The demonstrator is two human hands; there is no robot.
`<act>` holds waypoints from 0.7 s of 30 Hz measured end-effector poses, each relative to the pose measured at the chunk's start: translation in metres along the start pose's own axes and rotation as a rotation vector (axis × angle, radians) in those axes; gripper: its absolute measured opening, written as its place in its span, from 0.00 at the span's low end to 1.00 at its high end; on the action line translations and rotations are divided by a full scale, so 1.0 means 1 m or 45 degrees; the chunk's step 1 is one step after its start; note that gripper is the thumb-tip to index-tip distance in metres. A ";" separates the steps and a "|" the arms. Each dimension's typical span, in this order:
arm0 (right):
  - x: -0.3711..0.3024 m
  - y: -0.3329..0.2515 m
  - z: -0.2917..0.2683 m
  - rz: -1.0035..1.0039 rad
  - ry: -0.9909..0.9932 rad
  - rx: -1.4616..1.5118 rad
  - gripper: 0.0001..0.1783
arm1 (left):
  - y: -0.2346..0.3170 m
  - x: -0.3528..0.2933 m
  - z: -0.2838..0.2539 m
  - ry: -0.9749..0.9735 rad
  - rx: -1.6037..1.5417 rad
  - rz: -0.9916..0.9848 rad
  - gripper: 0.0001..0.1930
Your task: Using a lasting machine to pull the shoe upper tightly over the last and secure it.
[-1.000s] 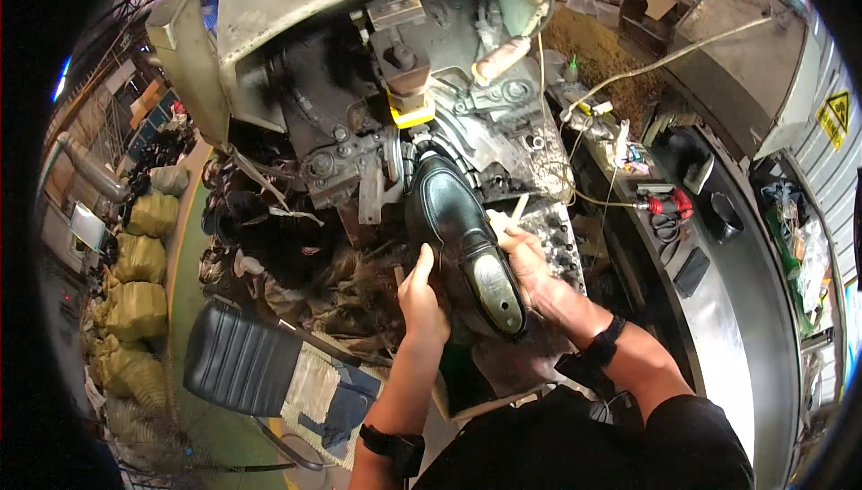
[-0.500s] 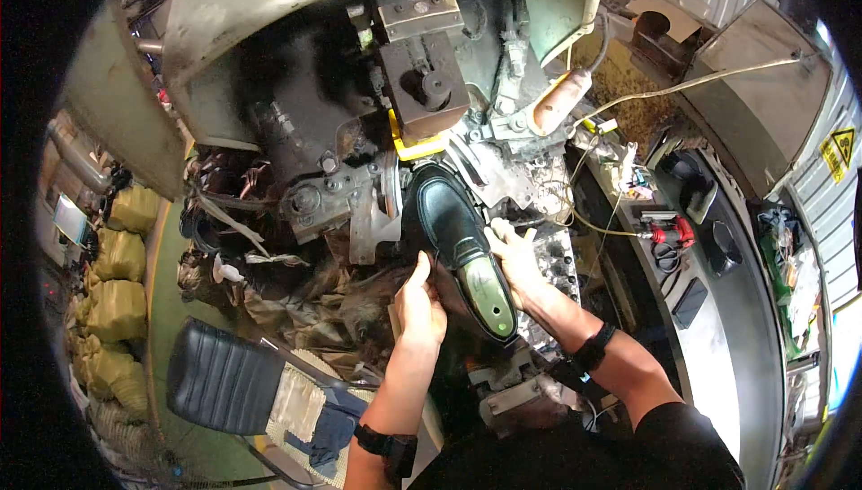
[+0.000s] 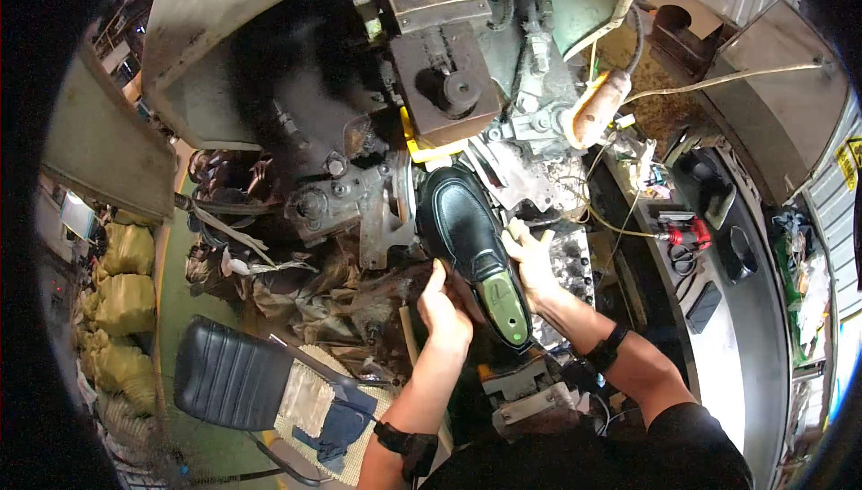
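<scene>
Status of work: the shoe is at the machine, presented toe first, with its opening upward and its heel toward the wearer. The toe lies just below the yellow bracket; whether it touches the parts beneath cannot be told from this angle. The black upper appears fully shaped over the green last, which shows in the heel opening. On this evidence, forming of the visible upper and placement at the machine are judged largely done.

Left grip: partly open at the heel half's left side, thumb raised, fingers running out of sight behind the shoe. Whether it has hold of the shoe cannot be confirmed.

Right grip: curled against the right flank near the shoe's middle and judged to have hold of it. (Something pale shows at its fingertips; its kind cannot be made out.)

Outstanding: the shoe is not yet free of the machine area, and the last is not yet out of it. The underside faces away from view, so the state of the bottom cannot be assessed. The bench at right carries a red tool, well apart from the shoe.
</scene>
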State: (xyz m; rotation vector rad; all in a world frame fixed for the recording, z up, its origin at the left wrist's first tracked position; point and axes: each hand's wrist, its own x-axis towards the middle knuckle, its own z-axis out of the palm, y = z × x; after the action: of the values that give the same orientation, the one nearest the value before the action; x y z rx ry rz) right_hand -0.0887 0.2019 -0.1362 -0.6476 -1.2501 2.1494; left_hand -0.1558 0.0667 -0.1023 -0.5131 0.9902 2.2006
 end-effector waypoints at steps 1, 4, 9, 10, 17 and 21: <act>0.000 -0.001 0.000 0.010 0.023 -0.041 0.28 | -0.003 0.002 0.001 0.034 -0.025 0.006 0.11; 0.000 -0.002 0.003 -0.078 0.047 -0.162 0.22 | -0.010 0.007 0.003 0.023 -0.124 0.075 0.13; 0.004 -0.001 0.006 -0.020 0.091 -0.138 0.32 | -0.018 0.009 0.005 0.080 -0.152 0.234 0.21; 0.005 -0.002 0.006 -0.006 0.141 -0.151 0.35 | -0.018 0.009 0.005 0.070 -0.169 0.213 0.21; -0.003 -0.021 0.016 0.298 0.096 0.374 0.44 | -0.015 0.006 0.010 0.108 -0.182 0.218 0.21; -0.007 -0.029 0.019 0.393 0.036 0.401 0.44 | -0.012 0.001 0.014 0.020 -0.224 0.152 0.20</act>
State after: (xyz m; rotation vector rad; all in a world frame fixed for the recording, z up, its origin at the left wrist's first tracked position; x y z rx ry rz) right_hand -0.0892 0.1970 -0.1008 -0.7689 -0.8094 2.5083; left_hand -0.1493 0.0839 -0.1002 -0.5648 0.8595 2.4078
